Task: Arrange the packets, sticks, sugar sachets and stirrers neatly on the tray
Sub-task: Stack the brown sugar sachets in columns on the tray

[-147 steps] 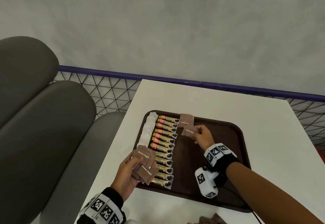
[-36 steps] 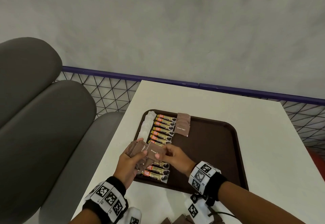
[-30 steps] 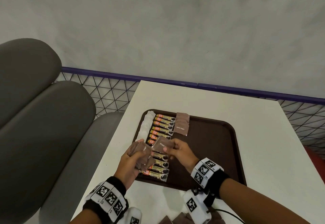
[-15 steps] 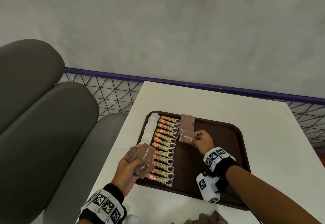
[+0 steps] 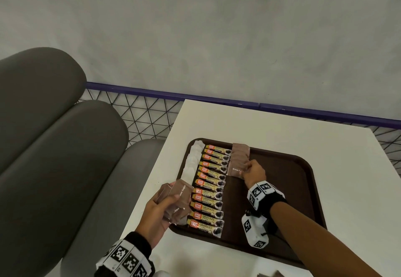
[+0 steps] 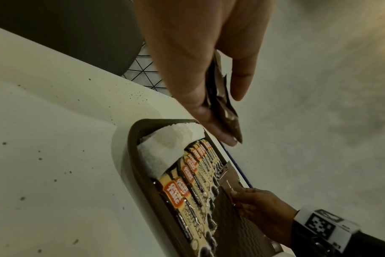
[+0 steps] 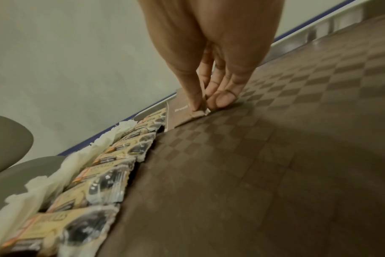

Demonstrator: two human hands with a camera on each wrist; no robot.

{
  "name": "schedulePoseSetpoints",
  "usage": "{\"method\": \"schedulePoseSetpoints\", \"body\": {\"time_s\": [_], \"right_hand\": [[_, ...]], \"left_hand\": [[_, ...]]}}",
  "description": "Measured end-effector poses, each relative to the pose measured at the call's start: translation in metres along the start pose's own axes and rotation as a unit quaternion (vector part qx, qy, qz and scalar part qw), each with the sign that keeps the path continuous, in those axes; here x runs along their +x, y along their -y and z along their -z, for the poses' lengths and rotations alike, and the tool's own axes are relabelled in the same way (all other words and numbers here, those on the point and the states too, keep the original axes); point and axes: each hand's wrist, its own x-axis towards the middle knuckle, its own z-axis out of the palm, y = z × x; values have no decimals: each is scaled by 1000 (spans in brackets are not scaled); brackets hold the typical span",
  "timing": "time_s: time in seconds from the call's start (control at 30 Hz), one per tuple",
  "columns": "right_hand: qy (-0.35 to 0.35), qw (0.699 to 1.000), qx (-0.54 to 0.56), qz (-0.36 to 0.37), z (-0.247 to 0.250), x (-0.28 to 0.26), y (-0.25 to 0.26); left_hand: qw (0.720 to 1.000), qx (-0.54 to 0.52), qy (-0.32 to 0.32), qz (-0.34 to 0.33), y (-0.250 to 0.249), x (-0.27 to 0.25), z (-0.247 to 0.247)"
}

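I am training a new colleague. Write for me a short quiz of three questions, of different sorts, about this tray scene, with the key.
1. True or false: the left hand is empty.
2. The right hand pinches a brown sugar sachet that lies: A) on the table, B) on the tray, C) on the seat.
3. Fill in: the white packets lie along the tray's ____ edge.

Key: 1 false, it holds a stack of sachets; 2 B; 3 left.

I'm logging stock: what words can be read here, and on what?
"GRANULES": on each coffee stick in the tray's row.
"Brown Sugar", partly covered: on the brown sachets in the left hand and under the right hand.
Sticks' orange logo and small print: too blurred to read.
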Motion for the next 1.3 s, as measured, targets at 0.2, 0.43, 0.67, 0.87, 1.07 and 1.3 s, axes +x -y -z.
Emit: {"method": "schedulePoseSetpoints", "body": {"time_s": [0.2, 0.43, 0.67, 0.87, 1.07, 1.3], "right_hand": [[-30, 999, 24, 15, -3, -4, -2], [-38, 994, 17, 104, 7, -24, 2], [178, 949, 154, 210, 6, -78, 22], [297, 910, 191, 219, -5, -116, 33], [300, 907, 227, 189, -2, -115, 32], [170, 942, 274, 92, 14, -89, 10]], "left_hand": [[1000, 5, -11, -9, 4, 2, 2], [999, 25, -22, -19, 5, -3, -5], [999, 18, -9, -39, 1, -15, -26], [998, 51, 17, -34, 3, -24, -37], [997, 57, 40, -17, 4, -26, -37], [999, -25, 34, 17, 4, -23, -29]]}}
